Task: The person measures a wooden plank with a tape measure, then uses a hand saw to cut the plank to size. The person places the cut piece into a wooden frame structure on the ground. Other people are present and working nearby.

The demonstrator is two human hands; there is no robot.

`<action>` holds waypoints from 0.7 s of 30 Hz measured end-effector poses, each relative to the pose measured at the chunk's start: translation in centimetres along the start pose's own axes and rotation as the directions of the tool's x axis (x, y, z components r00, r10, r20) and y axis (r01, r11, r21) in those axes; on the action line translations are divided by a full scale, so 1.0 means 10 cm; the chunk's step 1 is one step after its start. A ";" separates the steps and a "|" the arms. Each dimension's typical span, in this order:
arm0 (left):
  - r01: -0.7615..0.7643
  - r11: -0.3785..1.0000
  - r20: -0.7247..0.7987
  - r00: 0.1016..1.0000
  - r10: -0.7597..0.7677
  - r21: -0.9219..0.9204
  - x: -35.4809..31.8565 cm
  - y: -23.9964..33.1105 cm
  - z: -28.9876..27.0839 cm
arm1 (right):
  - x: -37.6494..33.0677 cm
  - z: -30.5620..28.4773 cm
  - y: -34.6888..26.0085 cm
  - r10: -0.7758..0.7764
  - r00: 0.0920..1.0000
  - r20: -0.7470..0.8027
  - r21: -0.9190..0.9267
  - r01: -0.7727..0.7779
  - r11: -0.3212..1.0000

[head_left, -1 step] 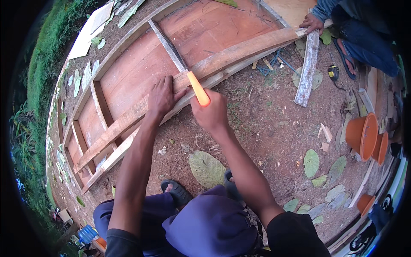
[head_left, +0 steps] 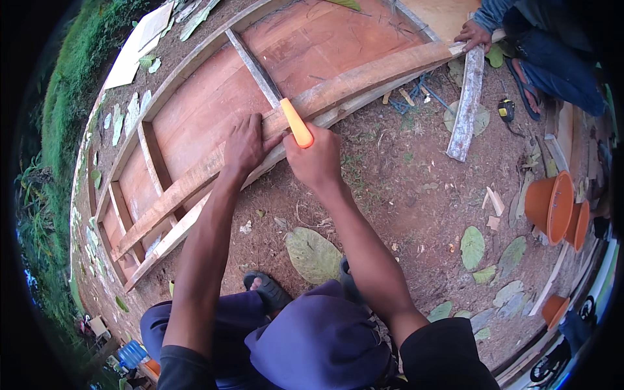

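A long wooden plank (head_left: 188,181) lies across a wooden frame with a reddish plywood panel (head_left: 214,97). My left hand (head_left: 246,144) grips the plank, fingers over its top and thumb toward the near edge. Just right of it, my right hand (head_left: 315,156) is closed around the orange handle of a handsaw (head_left: 297,125). The handle slants over the plank; its blade is seen nearly edge-on and hard to make out. A grey crosspiece (head_left: 252,67) of the frame runs away beyond the handle.
At the far right a co-worker's hand (head_left: 474,35) rests at the plank's end, by a weathered board (head_left: 467,110). A tape measure (head_left: 506,110), orange pots (head_left: 549,207) and large leaves (head_left: 312,255) lie on the dirt. Blue cord (head_left: 408,119) lies near the frame.
My right hand and the orange handle have shifted a little away from me and to the left. My left hand stays in place on the plank.
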State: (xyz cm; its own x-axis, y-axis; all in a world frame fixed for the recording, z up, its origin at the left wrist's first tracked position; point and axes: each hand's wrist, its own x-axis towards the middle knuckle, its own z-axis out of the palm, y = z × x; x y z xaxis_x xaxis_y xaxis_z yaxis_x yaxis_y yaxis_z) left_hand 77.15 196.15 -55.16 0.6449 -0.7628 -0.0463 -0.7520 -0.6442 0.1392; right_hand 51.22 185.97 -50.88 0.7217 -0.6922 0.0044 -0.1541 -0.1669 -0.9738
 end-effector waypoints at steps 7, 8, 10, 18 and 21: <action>0.084 0.995 0.010 0.996 -0.085 0.051 0.02 -0.21 -0.01 | -0.73 -0.35 -0.13 0.067 0.996 0.052 -0.036 -0.065 0.997; 0.070 0.997 0.027 0.997 -0.071 0.041 -0.04 -0.16 0.06 | -0.61 -0.22 -0.07 0.066 0.997 0.045 -0.030 -0.065 0.997; 0.021 1.000 0.016 1.000 -0.021 0.019 0.03 -0.09 0.04 | 0.06 0.17 0.04 -0.017 1.000 0.017 -0.036 0.017 0.999; 0.071 0.997 0.060 0.996 -0.071 0.010 -0.06 -0.26 0.04 | -0.50 -0.23 -0.18 0.068 0.991 0.115 -0.070 -0.060 0.996; 0.068 0.998 0.055 0.996 -0.069 0.011 -0.07 -0.14 0.04 | -0.73 -0.44 -0.21 0.047 0.996 0.069 -0.058 -0.043 0.997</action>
State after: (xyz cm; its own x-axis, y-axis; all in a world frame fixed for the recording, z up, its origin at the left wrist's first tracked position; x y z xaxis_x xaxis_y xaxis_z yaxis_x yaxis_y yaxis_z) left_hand 77.72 197.57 -55.77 0.6866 -0.7186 -0.1104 -0.7077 -0.6954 0.1248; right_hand 43.33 188.25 -47.91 0.7587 -0.6489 -0.0569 -0.2236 -0.1775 -0.9584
